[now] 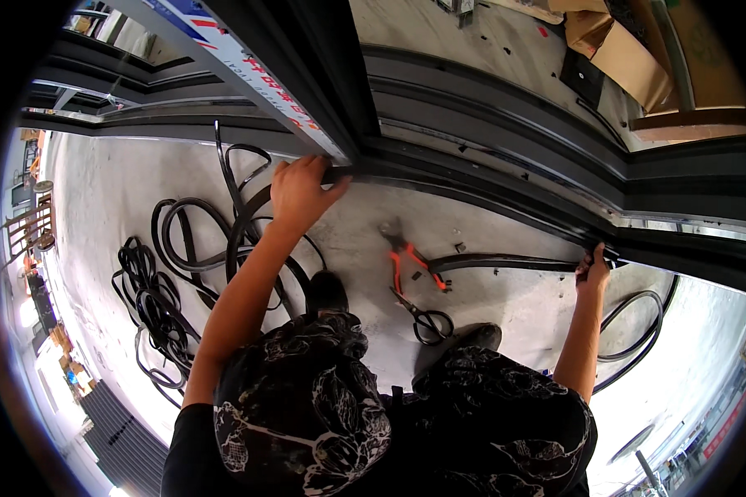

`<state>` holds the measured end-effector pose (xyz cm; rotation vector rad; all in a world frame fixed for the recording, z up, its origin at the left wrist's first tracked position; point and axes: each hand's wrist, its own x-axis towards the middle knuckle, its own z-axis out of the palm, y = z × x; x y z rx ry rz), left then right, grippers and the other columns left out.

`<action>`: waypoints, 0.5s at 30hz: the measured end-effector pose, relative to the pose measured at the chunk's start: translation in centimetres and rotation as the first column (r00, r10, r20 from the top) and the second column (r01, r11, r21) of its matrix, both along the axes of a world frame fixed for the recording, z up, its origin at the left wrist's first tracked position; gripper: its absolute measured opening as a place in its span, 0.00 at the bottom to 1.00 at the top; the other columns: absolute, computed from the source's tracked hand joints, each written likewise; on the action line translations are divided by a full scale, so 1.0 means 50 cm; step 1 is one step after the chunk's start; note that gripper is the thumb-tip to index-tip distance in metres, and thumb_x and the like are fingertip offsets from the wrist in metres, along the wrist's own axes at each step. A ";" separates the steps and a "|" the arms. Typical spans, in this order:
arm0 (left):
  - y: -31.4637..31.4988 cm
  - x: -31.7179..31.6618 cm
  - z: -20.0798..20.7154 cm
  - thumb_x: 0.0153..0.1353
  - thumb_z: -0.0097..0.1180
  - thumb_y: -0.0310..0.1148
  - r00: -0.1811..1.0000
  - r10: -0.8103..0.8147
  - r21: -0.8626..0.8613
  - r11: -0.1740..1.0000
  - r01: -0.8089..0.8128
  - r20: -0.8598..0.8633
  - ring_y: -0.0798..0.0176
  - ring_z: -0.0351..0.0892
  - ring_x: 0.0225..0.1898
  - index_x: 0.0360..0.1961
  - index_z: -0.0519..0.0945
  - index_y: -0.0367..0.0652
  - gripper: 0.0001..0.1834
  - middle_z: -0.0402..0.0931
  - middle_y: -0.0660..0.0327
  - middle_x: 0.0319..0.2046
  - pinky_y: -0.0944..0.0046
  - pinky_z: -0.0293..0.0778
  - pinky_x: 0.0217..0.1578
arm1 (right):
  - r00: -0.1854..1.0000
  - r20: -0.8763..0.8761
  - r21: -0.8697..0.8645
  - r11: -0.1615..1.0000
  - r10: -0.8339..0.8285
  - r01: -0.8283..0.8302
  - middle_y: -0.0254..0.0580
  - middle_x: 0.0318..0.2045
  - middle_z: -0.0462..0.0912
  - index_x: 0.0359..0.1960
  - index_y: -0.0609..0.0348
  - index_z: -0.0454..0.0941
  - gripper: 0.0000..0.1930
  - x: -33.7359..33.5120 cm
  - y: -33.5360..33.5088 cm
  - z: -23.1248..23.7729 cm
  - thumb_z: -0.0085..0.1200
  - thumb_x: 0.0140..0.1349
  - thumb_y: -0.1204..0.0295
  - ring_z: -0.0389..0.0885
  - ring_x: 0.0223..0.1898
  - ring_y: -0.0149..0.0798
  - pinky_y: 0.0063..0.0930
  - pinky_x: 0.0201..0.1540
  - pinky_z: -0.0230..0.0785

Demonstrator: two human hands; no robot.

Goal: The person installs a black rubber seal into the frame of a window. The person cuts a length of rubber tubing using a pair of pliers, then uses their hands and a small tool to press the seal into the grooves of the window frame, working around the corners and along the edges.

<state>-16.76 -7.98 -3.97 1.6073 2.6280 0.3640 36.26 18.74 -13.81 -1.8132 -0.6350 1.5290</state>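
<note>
While my left hand (300, 192) presses its fingers together on the black rubber strip (506, 263) at the dark frame (489, 178), my right hand (593, 269) pinches that strip's far end; pliers (410, 261) and scissors (423, 319) lie between.

A pale, scuffed concrete floor (506, 290) fills the middle; dark metal frame rails (489, 108) run from ten o'clock across to three o'clock; brown cardboard boxes (630, 58) lie at one o'clock; strong daylight washes out the floor at four and eight o'clock; a dark ribbed panel (124, 431) sits at seven o'clock; stacked goods (37, 232) blur at nine o'clock.
</note>
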 end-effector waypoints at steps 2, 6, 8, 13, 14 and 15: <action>0.001 0.001 0.001 0.50 0.64 0.48 1.000 0.003 -0.020 1.000 -0.003 0.007 0.54 0.78 0.30 0.26 0.80 0.43 0.18 0.77 0.62 0.25 0.57 0.65 0.36 | 1.000 0.002 -0.011 1.000 0.000 0.000 0.27 0.15 0.66 0.23 0.52 0.73 0.21 0.000 0.001 0.003 0.59 0.62 0.49 0.60 0.14 0.25 0.21 0.16 0.53; -0.001 0.010 0.004 0.50 0.64 0.48 1.000 0.008 -0.029 1.000 -0.008 -0.011 0.54 0.77 0.30 0.25 0.80 0.43 0.18 0.77 0.62 0.24 0.58 0.66 0.37 | 0.999 0.011 0.004 0.999 -0.048 0.048 0.26 0.15 0.66 0.23 0.51 0.73 0.21 -0.007 -0.004 0.008 0.59 0.63 0.50 0.59 0.14 0.25 0.20 0.15 0.52; -0.004 0.007 0.017 0.50 0.64 0.49 1.000 0.017 -0.060 0.998 -0.016 0.008 0.53 0.77 0.30 0.25 0.79 0.43 0.18 0.77 0.62 0.24 0.58 0.67 0.37 | 0.995 0.047 -0.017 0.996 -0.088 0.089 0.26 0.16 0.67 0.24 0.49 0.71 0.19 -0.027 -0.005 0.035 0.58 0.64 0.51 0.59 0.14 0.26 0.21 0.15 0.53; -0.024 0.030 0.091 0.50 0.67 0.47 0.949 0.093 -0.090 0.994 -0.069 0.300 0.54 0.75 0.24 0.25 0.79 0.41 0.18 0.75 0.61 0.21 0.58 0.68 0.26 | 1.000 -0.007 0.342 0.940 -0.004 0.006 0.29 0.22 0.72 0.35 0.53 0.75 0.11 -0.097 -0.016 0.199 0.57 0.67 0.60 0.64 0.21 0.25 0.19 0.22 0.58; -0.036 0.036 0.086 0.50 0.67 0.47 0.949 0.089 -0.099 0.993 -0.061 0.304 0.54 0.75 0.24 0.25 0.79 0.41 0.18 0.75 0.61 0.21 0.58 0.68 0.26 | 0.998 -0.050 0.400 0.917 0.021 0.001 0.32 0.26 0.75 0.39 0.55 0.77 0.11 -0.153 -0.028 0.254 0.55 0.68 0.61 0.67 0.23 0.26 0.19 0.26 0.62; -0.044 0.038 0.069 0.51 0.67 0.46 0.888 0.177 -0.078 0.984 -0.159 0.425 0.57 0.73 0.23 0.25 0.80 0.40 0.19 0.75 0.61 0.20 0.60 0.67 0.26 | 0.995 0.033 0.460 0.882 0.098 -0.102 0.33 0.28 0.77 0.45 0.58 0.77 0.13 -0.190 -0.041 0.288 0.53 0.70 0.62 0.69 0.25 0.25 0.18 0.29 0.67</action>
